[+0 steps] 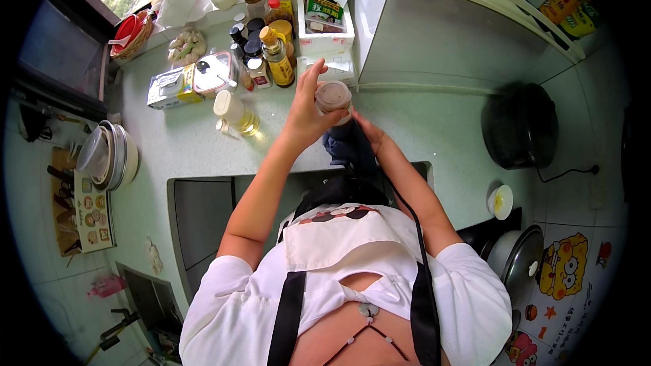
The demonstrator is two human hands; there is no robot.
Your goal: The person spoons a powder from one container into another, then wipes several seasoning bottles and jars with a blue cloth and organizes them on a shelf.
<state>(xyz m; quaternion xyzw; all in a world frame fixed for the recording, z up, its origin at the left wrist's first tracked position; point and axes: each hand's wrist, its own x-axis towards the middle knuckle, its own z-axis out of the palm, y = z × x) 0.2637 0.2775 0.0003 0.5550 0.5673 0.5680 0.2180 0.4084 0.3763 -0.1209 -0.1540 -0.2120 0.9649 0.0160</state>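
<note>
My left hand (308, 115) is wrapped round a small clear jar (333, 97) with a pale, pinkish top, held over the near part of the counter. Its thumb lies across the jar's near side, and one finger points up past it. Just below and to the right, my right hand (370, 133) grips a dark blue cloth (351, 144) close against the jar's lower part. Most of the right fingers are hidden behind the cloth and jar. An oil bottle (237, 114) with a cream cap and yellow oil stands left of my left forearm.
Sauce bottles (277, 57) and jars crowd the back, beside a white bin (325, 39) of seasoning packets. A black pot (521, 125) and a small white bowl (500, 202) sit at right. Stacked bowls (112, 156) stand at left. An open drawer (200, 220) lies below the counter edge.
</note>
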